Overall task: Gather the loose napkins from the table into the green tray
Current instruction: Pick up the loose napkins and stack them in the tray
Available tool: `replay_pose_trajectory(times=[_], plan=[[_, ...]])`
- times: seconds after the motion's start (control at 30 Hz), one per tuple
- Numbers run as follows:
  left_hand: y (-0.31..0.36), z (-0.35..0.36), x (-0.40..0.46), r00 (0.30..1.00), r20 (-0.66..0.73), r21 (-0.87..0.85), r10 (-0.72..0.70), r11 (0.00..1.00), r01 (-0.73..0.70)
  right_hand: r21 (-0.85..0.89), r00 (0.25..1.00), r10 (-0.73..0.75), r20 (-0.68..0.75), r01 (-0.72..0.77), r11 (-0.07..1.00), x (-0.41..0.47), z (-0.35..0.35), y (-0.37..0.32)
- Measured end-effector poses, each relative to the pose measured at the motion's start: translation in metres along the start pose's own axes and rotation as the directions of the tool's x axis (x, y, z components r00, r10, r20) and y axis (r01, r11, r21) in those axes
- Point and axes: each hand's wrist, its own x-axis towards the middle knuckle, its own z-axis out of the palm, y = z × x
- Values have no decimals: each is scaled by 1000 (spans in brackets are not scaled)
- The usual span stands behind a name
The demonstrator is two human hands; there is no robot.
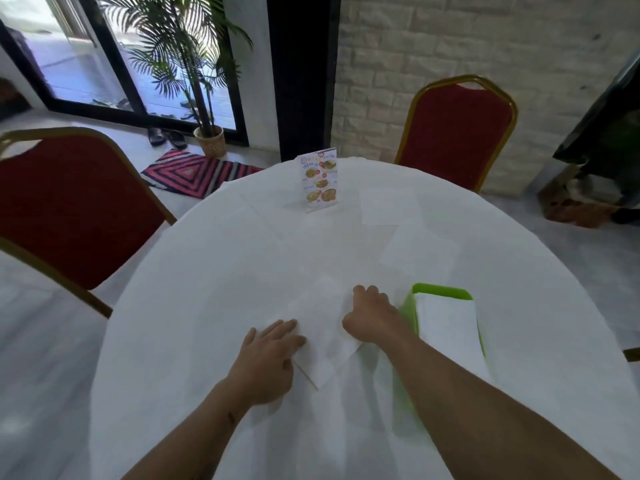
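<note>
1. Lying at lower centre of the table [207, 271], a napkin [329, 327] sits between both hands.
2. Left hand [270, 355] rests flat on its left edge, fingers straight.
3. Right hand [372, 315] bunches its right side with curled fingers.
4. Tray [441, 292], just right, holds a napkin stack [448, 334].
5. Two more napkins [389, 206] [419, 252] lie beyond, right of centre.
6. Menu stand [320, 180] is at top centre; red chairs [457, 133] [76, 209] flank it.

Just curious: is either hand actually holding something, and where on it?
The right hand grips the napkin at its right edge, fingers curled. The left hand only rests flat on its left side.
</note>
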Motion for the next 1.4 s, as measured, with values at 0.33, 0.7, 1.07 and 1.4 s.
replay_pose_trajectory(times=[0.33, 0.7, 1.07, 1.4], plan=[[-13, 14, -44, 1000, -10, -40, 23, 999, -23, 464, 995, 92, 40, -100, 880, -29, 42, -19], [-30, 17, -58, 883, -318, -480, -345, 862, 163, 227, 977, -201, 70, 180, 957, -75, 42, -47], [-13, 27, -75, 992, -105, -80, -70, 995, 61, 294, 1000, 10, 14, -13, 956, -80, 76, -43], [-21, 27, -82, 997, -76, -21, 25, 999, -27, 514, 989, 143, -27, -109, 851, -85, 94, -51]])
